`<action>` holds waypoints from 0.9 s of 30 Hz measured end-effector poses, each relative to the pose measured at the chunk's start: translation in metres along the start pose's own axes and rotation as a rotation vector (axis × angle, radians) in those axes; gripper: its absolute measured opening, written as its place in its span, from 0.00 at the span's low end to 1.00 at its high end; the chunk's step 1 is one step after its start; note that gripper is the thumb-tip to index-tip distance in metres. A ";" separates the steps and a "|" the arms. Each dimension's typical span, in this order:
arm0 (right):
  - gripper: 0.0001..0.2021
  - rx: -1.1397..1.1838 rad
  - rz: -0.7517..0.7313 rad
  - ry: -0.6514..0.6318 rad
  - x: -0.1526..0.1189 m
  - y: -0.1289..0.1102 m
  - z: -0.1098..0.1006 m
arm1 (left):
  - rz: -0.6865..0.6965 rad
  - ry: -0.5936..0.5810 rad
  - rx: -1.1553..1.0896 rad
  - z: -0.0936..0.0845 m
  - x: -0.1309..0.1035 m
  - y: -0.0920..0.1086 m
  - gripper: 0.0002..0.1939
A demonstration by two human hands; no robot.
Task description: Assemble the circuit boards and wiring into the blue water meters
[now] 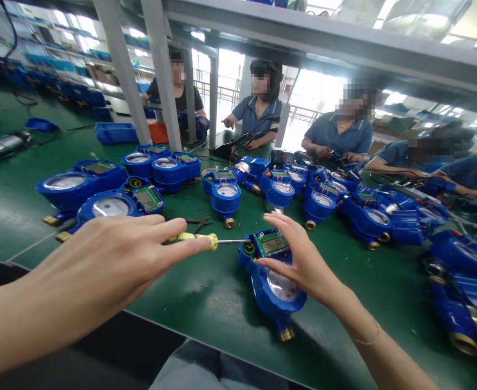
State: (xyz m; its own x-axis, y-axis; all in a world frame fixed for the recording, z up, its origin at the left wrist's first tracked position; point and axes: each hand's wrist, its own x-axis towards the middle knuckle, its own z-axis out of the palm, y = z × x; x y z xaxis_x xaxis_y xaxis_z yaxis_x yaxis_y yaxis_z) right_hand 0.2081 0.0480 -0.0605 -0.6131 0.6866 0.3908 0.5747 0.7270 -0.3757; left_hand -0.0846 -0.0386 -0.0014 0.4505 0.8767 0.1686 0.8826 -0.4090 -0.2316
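Observation:
My left hand is closed around the yellow handle of a screwdriver. Its metal shaft points right, and the tip reaches the left edge of a green circuit board with a small display. That board sits in the top of a blue water meter, which has a round clear dial and a brass threaded end towards me. Over the meter's right side is my right hand, thumb and fingers spread apart around the board. Whether its fingertips touch the meter I cannot tell.
Several more blue water meters stand across the green table. Pliers lie behind the screwdriver. A blue tray is at the back left. Grey shelf posts rise beyond, and several people sit across the table.

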 end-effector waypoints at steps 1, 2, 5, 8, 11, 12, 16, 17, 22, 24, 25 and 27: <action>0.35 -0.033 -0.006 -0.045 0.006 0.002 0.004 | 0.046 -0.052 0.050 -0.001 0.002 0.003 0.30; 0.34 -0.055 0.001 -0.088 0.011 0.003 0.009 | 0.082 -0.100 0.092 0.000 0.003 0.005 0.32; 0.22 -0.060 0.054 -0.152 0.015 0.005 0.017 | 0.092 -0.143 0.139 0.010 0.000 0.013 0.37; 0.18 -0.044 0.081 -0.119 0.014 0.004 0.020 | 0.053 -0.124 0.159 0.027 -0.005 0.019 0.45; 0.19 0.005 0.113 -0.085 0.012 0.004 0.022 | 0.002 -0.152 0.136 0.037 -0.004 0.025 0.46; 0.19 0.024 0.127 -0.076 0.012 0.004 0.022 | -0.008 -0.172 0.128 0.037 -0.002 0.026 0.45; 0.16 0.083 0.131 -0.028 0.011 0.007 0.024 | 0.032 -0.176 0.144 0.039 0.002 0.026 0.43; 0.15 0.092 0.124 -0.012 0.011 0.008 0.025 | 0.040 -0.155 0.155 0.041 0.001 0.026 0.43; 0.15 0.109 0.113 0.041 0.010 0.011 0.026 | 0.010 -0.066 0.172 0.056 -0.009 0.028 0.42; 0.15 0.109 0.106 0.066 0.011 0.011 0.027 | 0.004 -0.083 0.179 0.059 -0.012 0.030 0.40; 0.15 0.109 0.101 0.075 0.011 0.011 0.027 | 0.000 -0.093 0.178 0.060 -0.013 0.031 0.39; 0.15 0.113 0.092 0.090 0.012 0.011 0.026 | -0.017 -0.095 0.158 0.062 -0.016 0.032 0.37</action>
State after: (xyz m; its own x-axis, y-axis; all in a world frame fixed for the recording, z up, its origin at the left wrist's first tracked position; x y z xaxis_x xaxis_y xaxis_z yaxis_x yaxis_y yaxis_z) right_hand 0.1928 0.0634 -0.0822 -0.5068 0.7519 0.4217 0.5584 0.6590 -0.5039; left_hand -0.0721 -0.0499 -0.0712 0.4146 0.9061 0.0844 0.8547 -0.3559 -0.3780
